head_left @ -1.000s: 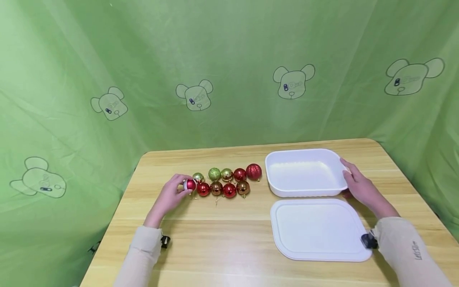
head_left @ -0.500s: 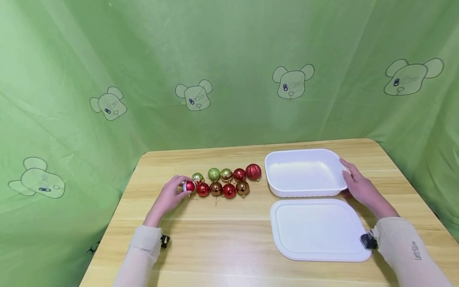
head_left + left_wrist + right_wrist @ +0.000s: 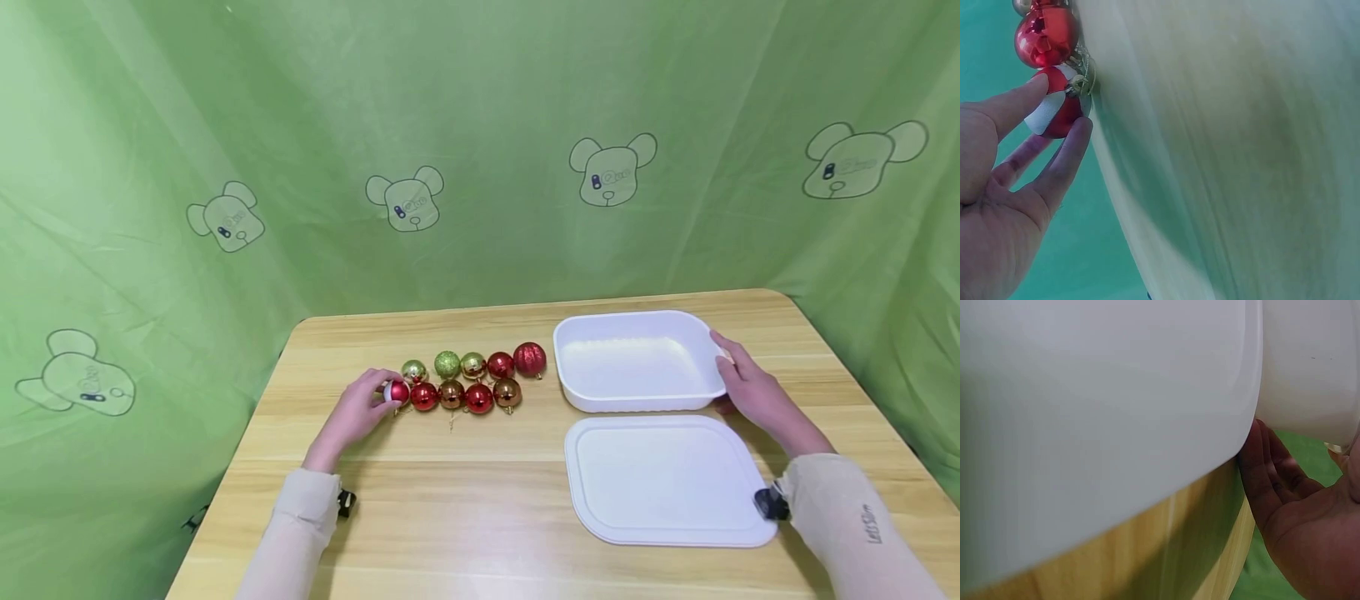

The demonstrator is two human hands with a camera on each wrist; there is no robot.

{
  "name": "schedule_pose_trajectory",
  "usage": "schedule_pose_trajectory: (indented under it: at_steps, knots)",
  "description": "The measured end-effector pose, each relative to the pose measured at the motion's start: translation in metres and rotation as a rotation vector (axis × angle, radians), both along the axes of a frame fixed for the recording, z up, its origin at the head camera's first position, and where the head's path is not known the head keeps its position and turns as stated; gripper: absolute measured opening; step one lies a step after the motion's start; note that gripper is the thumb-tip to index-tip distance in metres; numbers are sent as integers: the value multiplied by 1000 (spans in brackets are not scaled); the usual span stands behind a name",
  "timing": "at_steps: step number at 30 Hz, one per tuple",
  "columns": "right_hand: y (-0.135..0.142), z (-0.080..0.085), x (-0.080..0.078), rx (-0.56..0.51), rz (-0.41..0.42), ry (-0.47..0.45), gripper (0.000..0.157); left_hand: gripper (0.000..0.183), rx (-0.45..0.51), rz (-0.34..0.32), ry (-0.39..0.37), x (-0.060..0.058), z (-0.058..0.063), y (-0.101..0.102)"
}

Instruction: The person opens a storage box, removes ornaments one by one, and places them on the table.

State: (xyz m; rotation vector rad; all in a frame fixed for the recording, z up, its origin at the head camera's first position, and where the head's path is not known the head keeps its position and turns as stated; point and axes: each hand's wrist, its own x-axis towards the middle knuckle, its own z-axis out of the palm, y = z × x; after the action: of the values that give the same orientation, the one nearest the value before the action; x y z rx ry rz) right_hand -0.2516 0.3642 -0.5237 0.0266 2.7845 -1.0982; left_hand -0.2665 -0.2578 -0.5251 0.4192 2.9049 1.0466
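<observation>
My left hand (image 3: 362,406) pinches a red-and-white Christmas ball (image 3: 1060,106) between thumb and fingertips, at the left end of the front row of balls. A shiny red ball (image 3: 424,396) sits right beside it, followed by a brown ball (image 3: 452,393) and more red and brown ones. Behind this row lie a glittery green ball (image 3: 447,364), gold-green balls (image 3: 414,372) and a large dark red ball (image 3: 530,358). My right hand (image 3: 757,392) grips the right end of a white plastic box (image 3: 637,403), whose inside shows no contents. Its fingers reach low along the wall in the right wrist view.
A white lid (image 3: 667,482) lies flat in front of the box, its right corner near my right sleeve. The wooden table (image 3: 450,508) is backed by a green curtain (image 3: 495,250) with printed bear heads. Thin gold hanging loops trail from some balls.
The red-and-white ball in my left hand shifts slightly down, and comes up beside the red ball at the row's end. My right hand and the box stay put.
</observation>
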Motion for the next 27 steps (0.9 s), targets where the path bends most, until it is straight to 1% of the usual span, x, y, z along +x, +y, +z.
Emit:
schedule_pose_trajectory:
  at_steps: [4,14,21,27]
  knots:
    - [0,0,0,-8,-3,-5,62,43,-7,-5,6,0,-1,0]
    - [1,-2,-1,-8,-5,-10,62,46,-21,5,0,0,-1,1]
    - [0,-2,-1,-7,-5,-2,62,49,-19,25,-16,2,-2,-1]
    - [1,-2,-1,-4,-4,-7,62,51,-24,31,-9,3,-4,-3]
